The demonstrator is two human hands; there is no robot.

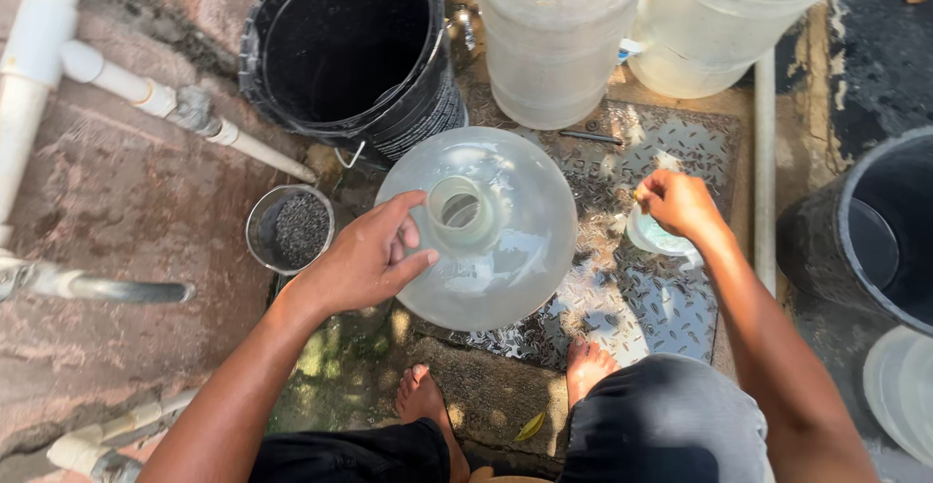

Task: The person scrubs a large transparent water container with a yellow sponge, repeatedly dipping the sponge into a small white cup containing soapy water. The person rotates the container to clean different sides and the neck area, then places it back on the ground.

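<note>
Squatting barefoot, knees nearest the lens. Left hand point(364, 259) gripping the neck of a clear water jug point(486, 235) standing upright on a metal plate point(641, 298). Right hand point(677, 201) pinching closed on a small pale lid point(656, 237) just right of the jug. Crowding beyond the grip: black bucket point(355, 51), two more jugs point(554, 41); steel bowl point(289, 228) sitting just left.

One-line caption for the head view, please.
Left hand steadies a clear water jug by its neck; right hand grips a small cap.
</note>
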